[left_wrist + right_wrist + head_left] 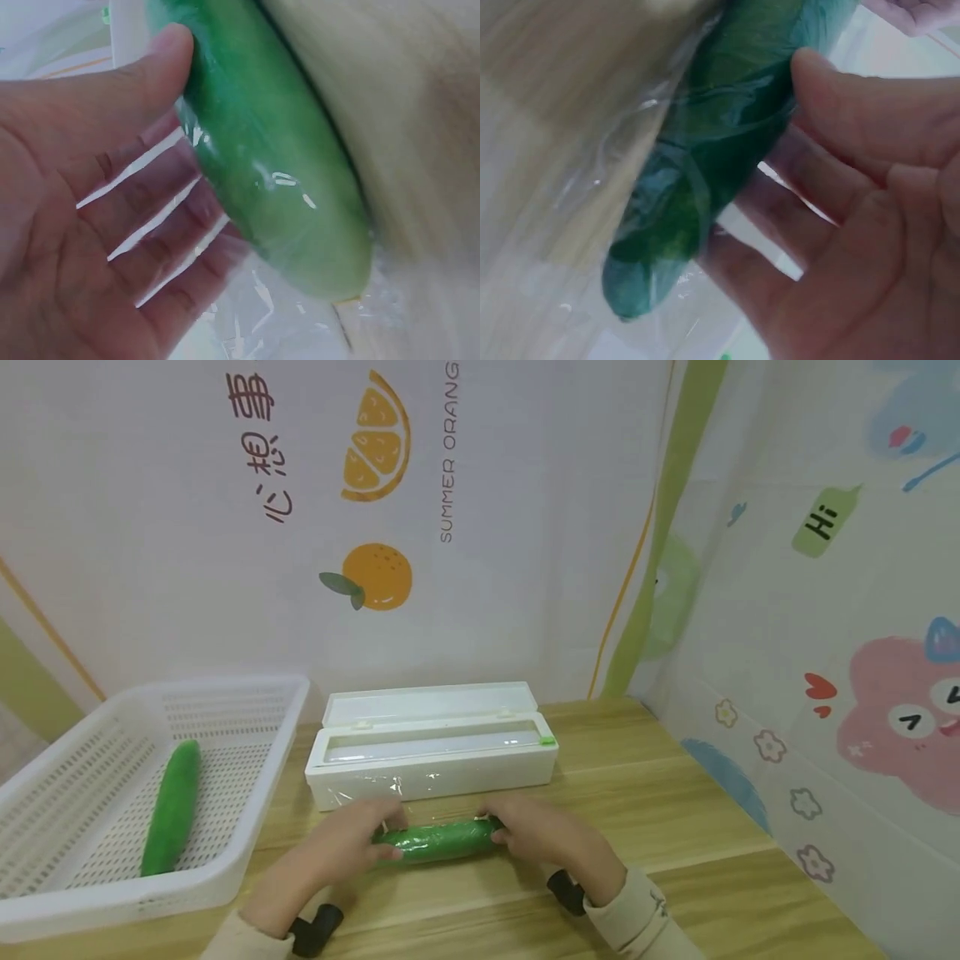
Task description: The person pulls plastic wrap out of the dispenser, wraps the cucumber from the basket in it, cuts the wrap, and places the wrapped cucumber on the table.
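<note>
A green cucumber [442, 842] lies crosswise before me, with clear cling film [697, 150] around it. My left hand [360, 839] grips its left end, the thumb on the near side and the fingers beyond it. Its right end is held by my right hand [528, 827], thumb and fingers on opposite sides. In the left wrist view, loose film spreads past the pale end of the cucumber [277, 172]. Wrinkled film also covers the tip in the right wrist view. Just behind the hands stands a white cling film box [435, 777], its lid [431, 703] raised.
A white plastic basket [288, 760] stands at the left with a second cucumber [172, 810] inside. A small green piece [547, 741] sits at the box's right end. The wooden table [675, 827] meets printed curtains [525, 568] at the back and right.
</note>
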`<state>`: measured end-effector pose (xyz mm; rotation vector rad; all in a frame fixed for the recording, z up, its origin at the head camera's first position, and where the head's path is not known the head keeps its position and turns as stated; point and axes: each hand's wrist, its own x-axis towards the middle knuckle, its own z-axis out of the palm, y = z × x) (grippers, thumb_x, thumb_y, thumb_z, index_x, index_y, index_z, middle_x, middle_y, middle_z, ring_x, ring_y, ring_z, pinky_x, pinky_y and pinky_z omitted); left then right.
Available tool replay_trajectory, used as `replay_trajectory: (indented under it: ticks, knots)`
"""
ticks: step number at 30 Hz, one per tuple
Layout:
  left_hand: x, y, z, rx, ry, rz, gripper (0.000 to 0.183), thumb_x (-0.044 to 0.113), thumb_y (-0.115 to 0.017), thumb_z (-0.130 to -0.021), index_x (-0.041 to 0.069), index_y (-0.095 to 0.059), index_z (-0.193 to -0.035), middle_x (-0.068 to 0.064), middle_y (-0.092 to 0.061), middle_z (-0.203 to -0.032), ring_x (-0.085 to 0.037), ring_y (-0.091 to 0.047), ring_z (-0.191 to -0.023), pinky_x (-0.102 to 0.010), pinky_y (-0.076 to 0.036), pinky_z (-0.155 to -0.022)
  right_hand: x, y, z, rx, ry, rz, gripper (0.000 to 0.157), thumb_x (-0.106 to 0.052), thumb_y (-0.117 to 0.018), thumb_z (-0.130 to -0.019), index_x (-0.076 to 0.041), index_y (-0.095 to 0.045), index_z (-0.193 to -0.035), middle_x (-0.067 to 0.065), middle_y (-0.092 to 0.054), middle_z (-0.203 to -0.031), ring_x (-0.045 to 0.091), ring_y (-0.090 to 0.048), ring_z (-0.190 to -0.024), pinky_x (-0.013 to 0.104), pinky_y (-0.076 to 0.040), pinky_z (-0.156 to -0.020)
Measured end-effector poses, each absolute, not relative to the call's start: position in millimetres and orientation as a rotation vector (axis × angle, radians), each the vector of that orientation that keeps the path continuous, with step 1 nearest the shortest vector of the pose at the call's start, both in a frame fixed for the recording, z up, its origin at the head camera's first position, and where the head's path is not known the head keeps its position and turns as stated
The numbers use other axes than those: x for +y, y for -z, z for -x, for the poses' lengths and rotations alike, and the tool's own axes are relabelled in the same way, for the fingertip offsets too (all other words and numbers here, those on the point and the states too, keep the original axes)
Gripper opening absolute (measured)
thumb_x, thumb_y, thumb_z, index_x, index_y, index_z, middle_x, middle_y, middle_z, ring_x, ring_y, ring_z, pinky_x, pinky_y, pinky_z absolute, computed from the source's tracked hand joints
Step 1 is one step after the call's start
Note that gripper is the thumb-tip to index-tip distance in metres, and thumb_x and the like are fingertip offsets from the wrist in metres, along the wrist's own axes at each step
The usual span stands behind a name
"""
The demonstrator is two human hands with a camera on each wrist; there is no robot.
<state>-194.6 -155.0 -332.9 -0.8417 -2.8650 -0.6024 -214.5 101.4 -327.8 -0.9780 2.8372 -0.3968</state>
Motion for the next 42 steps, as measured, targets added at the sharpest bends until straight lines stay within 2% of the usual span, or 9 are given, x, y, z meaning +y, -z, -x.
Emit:
replay_trajectory:
  ticks: [6, 15, 18, 23, 29, 33, 35, 40, 42]
  knots:
    - [-159, 333, 192, -2.91, 0.656, 0.84, 0.019, 0.026, -0.073, -0.075, 0.017, -0.058, -0.081, 0.01, -0.06, -0.075, -0.005, -0.054, -0.069, -0.025, -0.045, -0.061, 98, 327, 210, 2.842, 0.408, 0.94, 0.017, -0.01, -0.061, -0.088, -0.006, -0.059, -0.104, 0.0, -0.062, -0.096, 0.01, -0.056, -0.088, 0.03, -0.051, -0.081]
    - [-162, 335, 193, -2.952, 0.845, 0.918, 0.012, 0.024, -0.065, -0.085, 0.014, -0.063, -0.079, 0.011, -0.06, -0.07, 0.0, -0.048, -0.064, -0.023, -0.044, -0.059, 96, 329, 206, 2.925, 0.254, 0.877, 0.032, -0.023, -0.068, -0.084, -0.008, -0.063, -0.112, 0.003, -0.056, -0.105, 0.014, -0.051, -0.096, 0.032, -0.048, -0.086]
    - [-162, 334, 192, -2.96, 0.849, 0.928, 0.014, 0.023, -0.063, -0.086, 0.01, -0.064, -0.081, 0.007, -0.062, -0.073, -0.002, -0.051, -0.066, -0.023, -0.046, -0.06, 94, 330, 206, 2.975, 0.178, 0.855, 0.036, -0.028, -0.068, -0.083, -0.01, -0.065, -0.114, 0.001, -0.052, -0.097, 0.011, -0.045, -0.089, 0.03, -0.045, -0.08]
    - [-163, 333, 191, -2.98, 0.831, 0.921, 0.023, 0.022, -0.071, -0.079, 0.002, -0.069, -0.089, 0.002, -0.065, -0.08, -0.006, -0.056, -0.072, -0.025, -0.049, -0.064, 91, 330, 207, 3.023, 0.088, 0.881, 0.035, -0.029, -0.069, -0.082, -0.012, -0.068, -0.112, -0.002, -0.049, -0.085, 0.011, -0.042, -0.08, 0.027, -0.04, -0.072]
    - [-162, 335, 190, -2.996, 0.774, 0.865, 0.037, 0.019, -0.076, -0.07, -0.005, -0.068, -0.097, -0.003, -0.062, -0.088, -0.011, -0.053, -0.075, -0.026, -0.048, -0.067, 92, 330, 206, 3.07, 0.144, 0.961, 0.027, -0.025, -0.067, -0.084, -0.004, -0.059, -0.097, 0.0, -0.055, -0.085, 0.013, -0.052, -0.078, 0.029, -0.046, -0.07]
    - [-163, 335, 189, -2.976, 0.702, 0.831, 0.039, 0.021, -0.078, -0.068, -0.003, -0.069, -0.098, -0.001, -0.055, -0.085, -0.01, -0.048, -0.073, -0.026, -0.045, -0.065, 94, 331, 207, 3.063, 0.222, 1.013, 0.022, -0.021, -0.065, -0.086, -0.008, -0.048, -0.089, -0.001, -0.051, -0.076, 0.011, -0.049, -0.067, 0.027, -0.044, -0.061]
    - [-163, 334, 188, -2.983, 0.683, 0.778, 0.038, 0.023, -0.079, -0.068, 0.001, -0.07, -0.098, 0.0, -0.057, -0.084, -0.011, -0.051, -0.073, -0.028, -0.046, -0.066, 95, 332, 207, 3.051, 0.246, 1.008, 0.021, -0.02, -0.064, -0.087, -0.008, -0.046, -0.088, -0.001, -0.05, -0.074, 0.01, -0.047, -0.065, 0.026, -0.043, -0.058]
    - [-161, 328, 188, -3.027, 0.73, 0.594, 0.032, 0.025, -0.08, -0.068, 0.01, -0.063, -0.091, -0.003, -0.067, -0.083, -0.017, -0.061, -0.077, -0.039, -0.051, -0.069, 95, 334, 208, 3.024, 0.264, 0.995, 0.017, -0.017, -0.061, -0.089, -0.008, -0.047, -0.089, -0.001, -0.051, -0.077, 0.01, -0.048, -0.069, 0.026, -0.044, -0.061]
    - [-160, 326, 187, -3.036, 0.742, 0.544, 0.028, 0.024, -0.079, -0.07, 0.013, -0.058, -0.086, -0.002, -0.066, -0.083, -0.017, -0.061, -0.077, -0.04, -0.051, -0.068, 94, 335, 208, 3.018, 0.267, 0.989, 0.018, -0.017, -0.062, -0.088, -0.007, -0.047, -0.091, 0.0, -0.052, -0.08, 0.011, -0.049, -0.072, 0.027, -0.045, -0.063]
